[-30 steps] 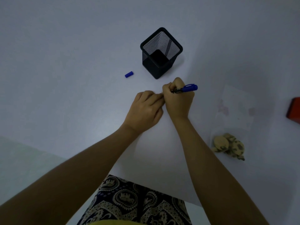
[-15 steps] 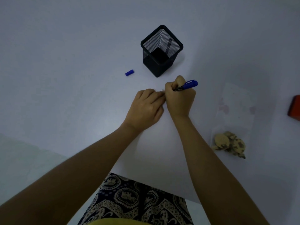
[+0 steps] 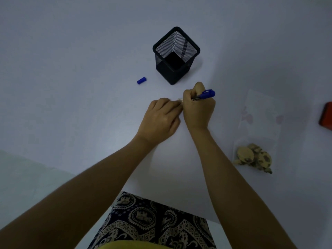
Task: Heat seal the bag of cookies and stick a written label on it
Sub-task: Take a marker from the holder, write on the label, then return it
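Note:
My right hand grips a blue pen, its tip down on a small pale label on the white table. My left hand lies beside it, fingertips holding the label's near edge down. Most of the label is hidden under the two hands. The clear bag of cookies lies flat to the right, with the cookies bunched at its near end. The pen's blue cap lies loose on the table to the left.
A black mesh pen holder stands just beyond my hands. A red object is cut off by the right edge of the view. The table's near edge runs across above my lap.
The pen's tail has tilted and shifted slightly as my right hand moves over the label. My left hand stays in place.

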`<state>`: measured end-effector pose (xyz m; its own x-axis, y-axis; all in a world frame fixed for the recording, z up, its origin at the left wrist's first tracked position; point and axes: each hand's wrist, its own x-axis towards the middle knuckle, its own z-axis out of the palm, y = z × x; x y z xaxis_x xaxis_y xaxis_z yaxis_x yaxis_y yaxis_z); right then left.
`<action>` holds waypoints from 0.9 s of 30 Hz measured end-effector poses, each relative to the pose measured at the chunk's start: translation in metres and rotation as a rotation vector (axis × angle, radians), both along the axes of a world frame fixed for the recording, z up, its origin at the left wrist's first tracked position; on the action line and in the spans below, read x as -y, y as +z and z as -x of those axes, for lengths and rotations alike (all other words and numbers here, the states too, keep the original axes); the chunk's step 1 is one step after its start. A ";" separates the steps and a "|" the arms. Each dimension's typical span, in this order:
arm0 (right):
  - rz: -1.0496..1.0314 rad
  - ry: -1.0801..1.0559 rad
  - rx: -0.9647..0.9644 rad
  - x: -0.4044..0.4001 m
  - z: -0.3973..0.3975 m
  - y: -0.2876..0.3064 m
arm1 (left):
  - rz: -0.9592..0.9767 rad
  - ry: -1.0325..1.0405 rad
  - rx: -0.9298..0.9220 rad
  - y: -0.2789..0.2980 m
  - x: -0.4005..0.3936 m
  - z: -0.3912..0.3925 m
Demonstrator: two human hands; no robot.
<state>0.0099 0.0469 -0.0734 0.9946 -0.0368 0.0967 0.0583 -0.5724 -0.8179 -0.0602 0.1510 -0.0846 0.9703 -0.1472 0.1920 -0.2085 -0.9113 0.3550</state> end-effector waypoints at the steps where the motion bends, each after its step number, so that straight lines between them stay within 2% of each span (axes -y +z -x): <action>1: -0.009 0.005 0.008 0.000 0.000 0.000 | 0.003 0.000 0.003 0.000 0.000 0.000; 20: 0.036 0.084 0.041 0.000 -0.002 -0.003 | 0.060 -0.004 0.048 -0.003 -0.001 -0.001; 27: 0.020 0.042 0.014 0.002 -0.001 -0.005 | 0.060 -0.007 0.045 -0.003 0.001 0.000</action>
<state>0.0104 0.0453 -0.0784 0.9938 0.0070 0.1107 0.0938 -0.5852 -0.8054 -0.0602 0.1503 -0.0880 0.9594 -0.1413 0.2440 -0.2321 -0.8871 0.3991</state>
